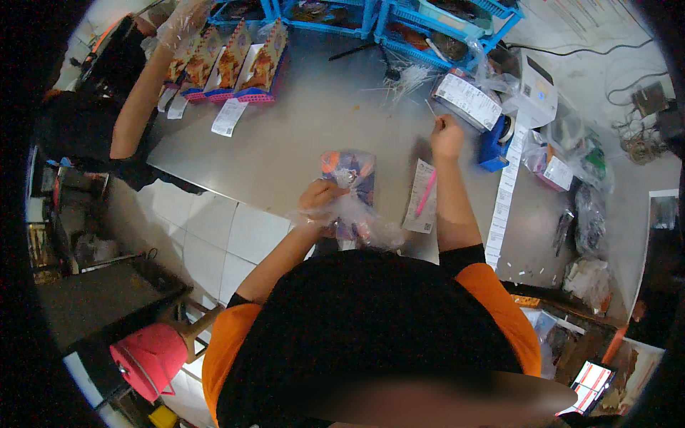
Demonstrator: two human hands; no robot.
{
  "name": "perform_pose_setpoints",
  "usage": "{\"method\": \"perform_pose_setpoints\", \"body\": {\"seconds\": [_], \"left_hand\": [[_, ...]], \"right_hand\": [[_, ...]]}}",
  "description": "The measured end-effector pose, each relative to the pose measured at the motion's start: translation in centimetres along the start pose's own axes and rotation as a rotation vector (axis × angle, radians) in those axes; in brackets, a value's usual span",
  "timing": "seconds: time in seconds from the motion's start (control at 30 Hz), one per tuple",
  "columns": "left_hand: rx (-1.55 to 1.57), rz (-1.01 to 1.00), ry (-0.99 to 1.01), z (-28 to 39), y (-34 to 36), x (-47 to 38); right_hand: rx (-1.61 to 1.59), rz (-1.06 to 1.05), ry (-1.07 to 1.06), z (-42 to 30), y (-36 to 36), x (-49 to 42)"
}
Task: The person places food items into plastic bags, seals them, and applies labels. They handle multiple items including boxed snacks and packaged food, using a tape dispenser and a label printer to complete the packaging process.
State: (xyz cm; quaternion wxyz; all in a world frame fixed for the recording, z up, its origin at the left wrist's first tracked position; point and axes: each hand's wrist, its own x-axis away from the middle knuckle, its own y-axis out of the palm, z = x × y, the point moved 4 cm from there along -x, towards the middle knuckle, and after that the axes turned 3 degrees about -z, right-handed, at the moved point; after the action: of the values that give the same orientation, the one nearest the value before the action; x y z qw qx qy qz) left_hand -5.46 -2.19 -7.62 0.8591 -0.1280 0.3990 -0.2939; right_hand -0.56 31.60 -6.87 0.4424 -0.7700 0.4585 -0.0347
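Gathered plastic over a patterned food box [363,179] in a clear plastic bag [369,222] is pinched in my left hand [321,199], at the table edge before me. My right hand [447,136], fingers closed, holds a thin white tie [430,108] near a pile of similar thin ties [409,80]. Between my hands and to the right lies a printed paper slip [420,200] with a pink pen [426,193] on it. A bagged box with a printed slip [468,101] rests beyond my right hand, beside a blue tape dispenser [495,144].
At the back left stand several open boxes of food [262,67], near another person's gloved hand [184,24]. Blue plastic racks [332,27] line the back. A label printer [537,88] trails a long label strip [505,198] on the right. A pink bucket [152,358] stands lower left.
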Motion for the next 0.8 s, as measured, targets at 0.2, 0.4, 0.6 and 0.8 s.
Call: {"method": "perform_pose_setpoints", "body": {"seconds": [0.2, 0.4, 0.6, 0.8], "left_hand": [[-0.193, -0.008, 0.112, 1.6, -0.6, -0.9], [-0.223, -0.062, 0.245, 3.0, -1.5, -1.9], [-0.167, -0.260, 0.270, 1.6, -1.3, -2.4], [-0.088, -0.270, 0.212, 1.3, -1.4, -2.6]], "right_hand": [[-0.428, -0.577, -0.258, -10.1, -1.2, 11.0], [-0.484, -0.697, -0.351, -11.7, -1.0, 15.7], [-0.569, -0.776, -0.226, -10.7, -0.6, 14.9], [-0.432, -0.615, -0.479, -12.3, -0.6, 15.0]]}}
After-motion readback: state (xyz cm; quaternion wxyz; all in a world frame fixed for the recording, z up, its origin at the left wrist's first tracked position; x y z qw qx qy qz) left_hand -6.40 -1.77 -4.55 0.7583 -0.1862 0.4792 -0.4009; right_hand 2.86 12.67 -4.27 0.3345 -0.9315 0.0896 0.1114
